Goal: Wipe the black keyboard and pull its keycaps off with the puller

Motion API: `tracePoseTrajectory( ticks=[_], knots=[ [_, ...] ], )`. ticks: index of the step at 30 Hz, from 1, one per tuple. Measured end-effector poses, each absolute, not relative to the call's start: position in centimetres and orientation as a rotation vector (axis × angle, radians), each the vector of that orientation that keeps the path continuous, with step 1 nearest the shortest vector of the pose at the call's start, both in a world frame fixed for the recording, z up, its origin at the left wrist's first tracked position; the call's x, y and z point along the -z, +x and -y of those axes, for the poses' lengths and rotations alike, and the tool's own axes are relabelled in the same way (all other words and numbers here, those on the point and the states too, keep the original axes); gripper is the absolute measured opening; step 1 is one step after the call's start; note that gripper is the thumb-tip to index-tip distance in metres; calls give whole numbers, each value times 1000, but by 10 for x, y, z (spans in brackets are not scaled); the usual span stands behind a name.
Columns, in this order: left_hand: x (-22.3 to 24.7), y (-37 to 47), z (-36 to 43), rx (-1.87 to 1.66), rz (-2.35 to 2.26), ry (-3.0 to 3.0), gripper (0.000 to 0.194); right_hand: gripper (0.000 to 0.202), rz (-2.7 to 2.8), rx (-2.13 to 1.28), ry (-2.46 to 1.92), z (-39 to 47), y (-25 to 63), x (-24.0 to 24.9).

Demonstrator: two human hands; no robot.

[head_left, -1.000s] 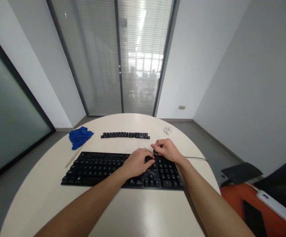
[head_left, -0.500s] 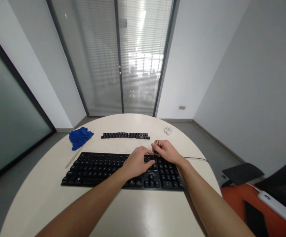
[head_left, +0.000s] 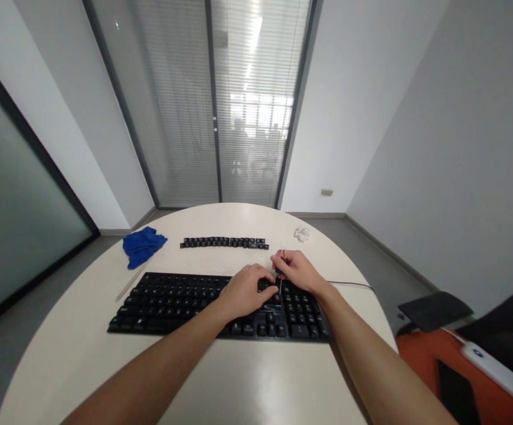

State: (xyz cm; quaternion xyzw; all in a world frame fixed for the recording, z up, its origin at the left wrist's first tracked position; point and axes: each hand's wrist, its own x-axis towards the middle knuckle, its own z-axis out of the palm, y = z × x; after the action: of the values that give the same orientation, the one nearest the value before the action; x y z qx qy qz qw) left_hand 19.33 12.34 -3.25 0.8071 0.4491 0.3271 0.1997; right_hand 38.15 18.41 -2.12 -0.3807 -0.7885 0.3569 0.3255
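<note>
A black keyboard [head_left: 172, 301] lies across the table in front of me. My left hand [head_left: 250, 288] rests over its right half, thumb and fingertips curved towards each other beside the keys; anything between them is too small to make out. Close by on the right, my right hand [head_left: 295, 270] is closed in a pinch over the keyboard's upper edge, gripping a thin wire tool [head_left: 281, 284] that points down to the keys. Beyond the keyboard, several loose black keycaps [head_left: 225, 242] stand in two rows.
On the round table [head_left: 221, 378], a blue cloth [head_left: 143, 247] lies at the left, beside a thin pale stick [head_left: 132, 282]. A crumpled clear-white item [head_left: 302, 234] is at the back right. The keyboard cable [head_left: 349, 284] runs right. An orange chair [head_left: 420, 354] holds a white power strip [head_left: 499, 375].
The thin wire tool in my right hand now shows upright over the keys. Both hands have barely shifted.
</note>
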Motion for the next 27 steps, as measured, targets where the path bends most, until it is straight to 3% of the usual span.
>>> tracePoseTrajectory(
  ticks=[16, 27],
  knots=[
    [40, 191, -131, -990, -1134, 2032, 16, 25, 2030, -756, -885, -179, 388, 2],
    [38, 190, -134, -1070, -1024, 1837, 34, 28, 2036, -765, -972, -180, 383, 3]
  ],
)
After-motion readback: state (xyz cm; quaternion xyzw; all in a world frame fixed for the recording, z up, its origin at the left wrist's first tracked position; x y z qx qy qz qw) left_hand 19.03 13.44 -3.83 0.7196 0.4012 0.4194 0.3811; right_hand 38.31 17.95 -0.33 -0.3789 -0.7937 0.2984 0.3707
